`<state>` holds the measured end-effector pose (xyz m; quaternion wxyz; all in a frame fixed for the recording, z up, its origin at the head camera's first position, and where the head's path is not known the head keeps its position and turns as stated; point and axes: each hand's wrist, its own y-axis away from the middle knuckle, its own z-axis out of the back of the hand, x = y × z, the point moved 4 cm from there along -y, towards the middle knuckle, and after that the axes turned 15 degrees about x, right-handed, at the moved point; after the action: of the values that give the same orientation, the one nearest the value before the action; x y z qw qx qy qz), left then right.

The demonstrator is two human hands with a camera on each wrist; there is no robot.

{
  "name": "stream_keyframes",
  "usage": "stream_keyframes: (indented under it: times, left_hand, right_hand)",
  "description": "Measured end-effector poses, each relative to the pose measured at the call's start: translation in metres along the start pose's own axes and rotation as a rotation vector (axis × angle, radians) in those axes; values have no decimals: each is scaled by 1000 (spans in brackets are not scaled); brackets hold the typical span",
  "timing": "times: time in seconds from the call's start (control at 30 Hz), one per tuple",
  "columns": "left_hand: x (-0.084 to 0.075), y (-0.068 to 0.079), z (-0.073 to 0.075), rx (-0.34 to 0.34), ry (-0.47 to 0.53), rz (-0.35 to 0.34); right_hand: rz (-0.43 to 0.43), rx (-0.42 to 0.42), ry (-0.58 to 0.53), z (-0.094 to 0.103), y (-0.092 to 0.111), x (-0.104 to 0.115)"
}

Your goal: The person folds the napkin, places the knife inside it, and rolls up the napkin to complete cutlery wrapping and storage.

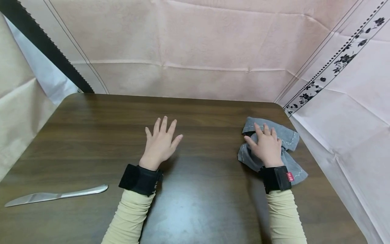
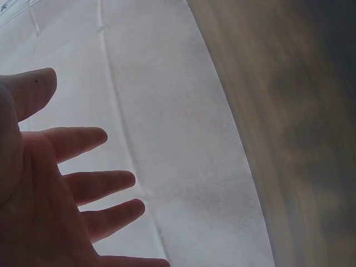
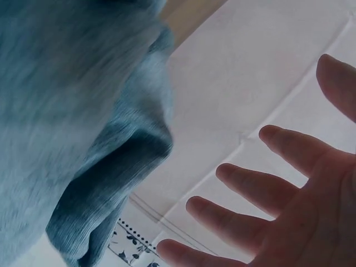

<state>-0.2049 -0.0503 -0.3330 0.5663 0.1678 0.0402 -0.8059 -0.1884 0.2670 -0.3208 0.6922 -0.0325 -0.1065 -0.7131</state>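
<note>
My left hand [image 1: 159, 144] is held over the middle of the table with its fingers spread and nothing in it. In the left wrist view that hand [image 2: 47, 189] shows straight fingers, with the tabletop [image 2: 300, 133] off to the right. On the right side of the table lies a crumpled blue-grey denim cloth [image 1: 290, 137] with pale stitching. Over it my right hand [image 1: 268, 147] hovers, fingers spread. The right wrist view shows a gap between the denim cloth [image 3: 72, 122] and the palm side of the right hand [image 3: 300, 206].
A silver table knife [image 1: 58, 196] lies at the left of the dark wooden table [image 1: 195, 203], its blade pointing left. Behind the far edge hangs a pinkish sheet [image 1: 189, 44]. A white sheet with a black floral band [image 1: 341, 62] drapes at the right.
</note>
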Motion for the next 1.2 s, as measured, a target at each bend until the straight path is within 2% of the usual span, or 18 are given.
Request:
stream_keyframes:
  times: [0.37, 0.73, 1.0, 1.2]
  left_hand:
    - [-1, 0, 1, -6, 2, 0]
    - [-1, 1, 2, -21, -2, -6]
    - [-2, 1, 2, -16, 2, 1]
    - [-2, 1, 2, -15, 5, -1]
  right_hand:
    - [-27, 34, -4, 2, 2, -18]
    - [-19, 39, -4, 3, 1, -27]
    - [-87, 178, -29, -25, -16, -45]
    - [-102, 233, -72, -38, -23, -51]
